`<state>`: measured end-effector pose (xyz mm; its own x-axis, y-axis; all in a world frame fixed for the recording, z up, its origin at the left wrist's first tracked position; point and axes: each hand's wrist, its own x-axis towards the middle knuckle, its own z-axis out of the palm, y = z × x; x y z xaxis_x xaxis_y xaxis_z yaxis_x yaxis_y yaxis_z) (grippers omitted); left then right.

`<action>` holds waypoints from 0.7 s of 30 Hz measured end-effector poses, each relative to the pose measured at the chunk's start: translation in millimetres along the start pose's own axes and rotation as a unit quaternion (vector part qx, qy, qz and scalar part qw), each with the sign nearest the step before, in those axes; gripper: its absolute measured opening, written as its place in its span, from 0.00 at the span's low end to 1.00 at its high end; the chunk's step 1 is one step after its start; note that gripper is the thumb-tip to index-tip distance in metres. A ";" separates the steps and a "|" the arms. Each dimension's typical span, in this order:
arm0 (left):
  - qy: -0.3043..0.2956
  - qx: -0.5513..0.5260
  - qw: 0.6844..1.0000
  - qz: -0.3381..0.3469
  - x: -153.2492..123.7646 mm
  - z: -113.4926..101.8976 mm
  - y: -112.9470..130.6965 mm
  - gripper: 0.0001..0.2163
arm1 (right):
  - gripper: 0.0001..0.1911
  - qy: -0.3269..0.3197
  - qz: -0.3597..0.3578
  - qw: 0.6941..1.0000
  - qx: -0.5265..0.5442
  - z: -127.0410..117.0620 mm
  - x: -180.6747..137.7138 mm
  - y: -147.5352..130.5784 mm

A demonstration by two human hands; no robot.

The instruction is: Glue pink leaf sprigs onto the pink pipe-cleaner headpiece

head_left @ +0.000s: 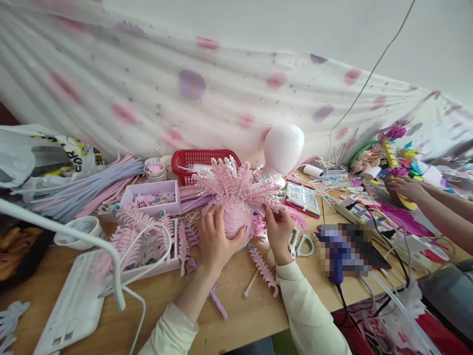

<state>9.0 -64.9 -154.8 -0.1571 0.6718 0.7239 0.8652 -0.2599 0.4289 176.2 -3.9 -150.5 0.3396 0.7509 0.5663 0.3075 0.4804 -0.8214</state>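
Note:
A pink headpiece (237, 217) with a rounded, thread-wrapped body and a fan of fuzzy, leaf-shaped fronds (240, 185) edged with white beads is in front of me. My left hand (216, 241) wraps round the lower left of its body, thumb across the front. At the right end of the fan, my right hand (280, 229) pinches the tip of a pink frond. White-handled scissors (304, 245) lie just right of that hand. Below the headpiece, a loose pink frond (263, 271) with a blue gem and a thin stick (254, 276) rest on the table.
A white foam head (284, 148) and a red basket (177, 162) stand behind. Lilac boxes (129, 195) of beads and gems sit left, near a white lamp arm (114, 266). A purple glue gun (336, 256) with cords lies right. Another person's hands (406, 190) work at far right.

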 end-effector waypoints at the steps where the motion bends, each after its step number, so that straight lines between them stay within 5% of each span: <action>1: 0.002 -0.003 1.000 -0.001 -0.2 0.2 -0.4 0.30 | 0.15 -0.001 0.002 1.000 0.001 0.7 -0.1 -0.5; 21: 0.026 0.029 0.999 -0.006 1.1 4.8 -0.2 0.25 | 0.17 -0.049 -0.023 0.997 0.052 8.0 9.2 -12.9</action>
<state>11.0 -60.8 -156.6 -0.1916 0.6377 0.7461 0.8884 -0.2104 0.4079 168.3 0.5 -135.3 0.2384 0.7654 0.5977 0.2256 0.5550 -0.8007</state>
